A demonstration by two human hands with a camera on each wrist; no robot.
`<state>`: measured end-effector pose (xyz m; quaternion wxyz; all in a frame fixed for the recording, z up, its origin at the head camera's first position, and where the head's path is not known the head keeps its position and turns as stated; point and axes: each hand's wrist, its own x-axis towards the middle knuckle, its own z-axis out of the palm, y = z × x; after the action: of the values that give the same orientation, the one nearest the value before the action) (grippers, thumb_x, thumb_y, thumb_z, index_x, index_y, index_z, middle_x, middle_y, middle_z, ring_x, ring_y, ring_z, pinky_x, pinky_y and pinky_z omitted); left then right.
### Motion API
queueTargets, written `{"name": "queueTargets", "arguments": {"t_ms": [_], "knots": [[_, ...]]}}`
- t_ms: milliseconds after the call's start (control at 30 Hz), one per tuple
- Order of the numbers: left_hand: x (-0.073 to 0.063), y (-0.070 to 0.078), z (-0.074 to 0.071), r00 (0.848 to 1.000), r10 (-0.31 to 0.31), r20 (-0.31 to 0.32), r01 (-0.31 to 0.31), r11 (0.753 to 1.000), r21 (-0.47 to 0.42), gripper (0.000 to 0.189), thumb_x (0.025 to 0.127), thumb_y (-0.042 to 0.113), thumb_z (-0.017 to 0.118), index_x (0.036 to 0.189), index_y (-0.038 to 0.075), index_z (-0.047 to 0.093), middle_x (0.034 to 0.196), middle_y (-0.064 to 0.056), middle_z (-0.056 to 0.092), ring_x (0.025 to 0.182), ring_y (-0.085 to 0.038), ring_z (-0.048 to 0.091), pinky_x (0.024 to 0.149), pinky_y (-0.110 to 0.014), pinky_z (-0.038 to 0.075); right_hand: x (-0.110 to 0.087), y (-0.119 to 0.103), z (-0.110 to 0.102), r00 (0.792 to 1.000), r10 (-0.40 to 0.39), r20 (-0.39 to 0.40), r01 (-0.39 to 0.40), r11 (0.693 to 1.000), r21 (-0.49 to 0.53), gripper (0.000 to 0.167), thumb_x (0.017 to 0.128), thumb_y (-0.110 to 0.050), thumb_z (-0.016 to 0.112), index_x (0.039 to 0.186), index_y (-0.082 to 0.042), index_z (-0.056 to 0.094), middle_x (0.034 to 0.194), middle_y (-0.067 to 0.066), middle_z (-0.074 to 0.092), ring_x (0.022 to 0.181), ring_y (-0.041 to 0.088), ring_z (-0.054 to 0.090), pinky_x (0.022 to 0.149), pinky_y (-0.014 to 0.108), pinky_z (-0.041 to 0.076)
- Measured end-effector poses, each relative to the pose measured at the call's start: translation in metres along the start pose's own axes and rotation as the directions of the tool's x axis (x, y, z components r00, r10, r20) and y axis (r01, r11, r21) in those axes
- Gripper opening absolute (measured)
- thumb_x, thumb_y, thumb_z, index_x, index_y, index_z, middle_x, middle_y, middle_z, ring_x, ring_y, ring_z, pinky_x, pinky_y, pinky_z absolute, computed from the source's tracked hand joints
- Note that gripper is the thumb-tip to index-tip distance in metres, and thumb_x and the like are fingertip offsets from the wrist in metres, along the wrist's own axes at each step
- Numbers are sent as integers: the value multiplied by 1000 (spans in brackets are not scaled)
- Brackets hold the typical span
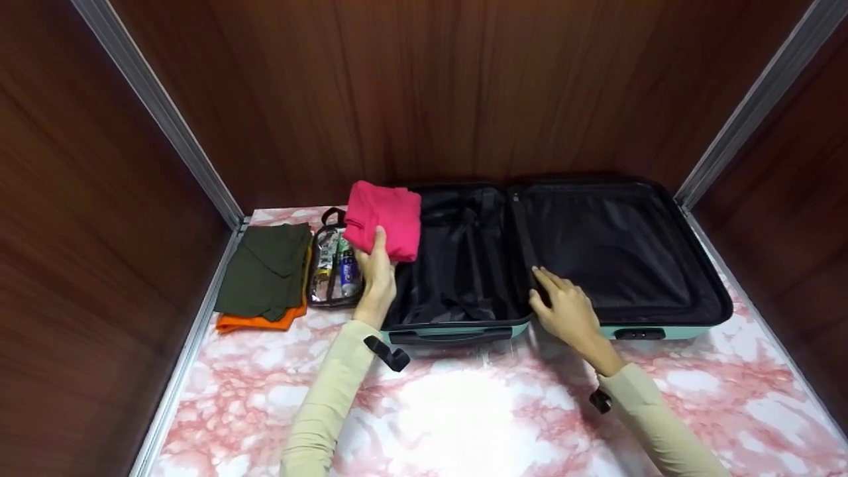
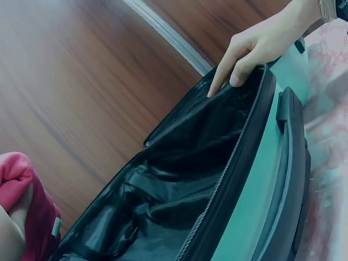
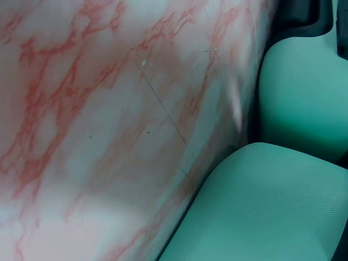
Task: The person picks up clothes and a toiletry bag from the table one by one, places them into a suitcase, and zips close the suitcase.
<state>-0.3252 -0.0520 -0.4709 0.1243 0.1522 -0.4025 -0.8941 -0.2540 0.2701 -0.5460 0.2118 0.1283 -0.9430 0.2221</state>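
Note:
My left hand [image 1: 378, 277] grips a folded pink garment [image 1: 392, 215], with the thumb on top and the fingers hidden beneath. It is held up over the left edge of an opened mint-green suitcase [image 1: 457, 265] with black lining. In the left wrist view, part of the pink garment [image 2: 42, 231] shows at the lower left. My right hand [image 1: 568, 309] touches the suitcase at the seam between its two halves, fingers extended and holding nothing. The left wrist view also catches the right hand [image 2: 255, 51] at the rim, fingers pointing down into the shell.
Left of the suitcase lies a clear toiletry bag [image 1: 336, 265] with tubes inside. Beside it a folded dark green garment [image 1: 265, 271] rests on an orange one [image 1: 258, 323]. Wood-grain panels [image 1: 430, 86] enclose the marbled pink-and-white surface [image 1: 464, 411] at the back and sides.

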Motion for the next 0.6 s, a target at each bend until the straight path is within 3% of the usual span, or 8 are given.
{"name": "queueTargets", "arguments": {"t_ms": [200, 367, 467, 600], "knots": [[-4, -11, 6, 1000, -6, -5, 7, 999, 52, 56, 102, 20, 56, 152, 14, 32, 141, -16, 47, 117, -29, 54, 96, -41, 47, -1, 1, 0, 1000, 1, -3, -1, 1000, -4, 46, 99, -28, 56, 139, -6, 57, 134, 17, 59, 110, 42, 60, 90, 56, 47], [-9, -18, 14, 999, 31, 31, -34, 992, 120, 56, 102, 22, 55, 152, 12, 33, 143, -14, 47, 122, -28, 52, 99, -38, 46, -1, 2, -1, 1000, 0, -14, 0, 1000, -10, 46, 98, -28, 57, 139, -7, 58, 134, 16, 60, 110, 41, 60, 89, 56, 48], [-13, -21, 21, 998, 26, 57, -33, 992, 125, 58, 102, 23, 55, 154, 16, 31, 143, -13, 47, 122, -27, 52, 99, -37, 46, -1, 2, -2, 1000, -1, -16, 1, 1000, -8, 46, 98, -28, 57, 139, -7, 58, 134, 16, 60, 110, 41, 60, 88, 56, 48], [-17, -27, 33, 996, -13, 88, 5, 996, 90, 56, 102, 24, 55, 153, 20, 32, 136, -15, 52, 111, -28, 58, 91, -39, 51, -1, 2, -2, 1000, -1, -17, 0, 1000, -11, 46, 97, -28, 57, 138, -7, 58, 134, 16, 60, 110, 41, 60, 88, 56, 48]]}}
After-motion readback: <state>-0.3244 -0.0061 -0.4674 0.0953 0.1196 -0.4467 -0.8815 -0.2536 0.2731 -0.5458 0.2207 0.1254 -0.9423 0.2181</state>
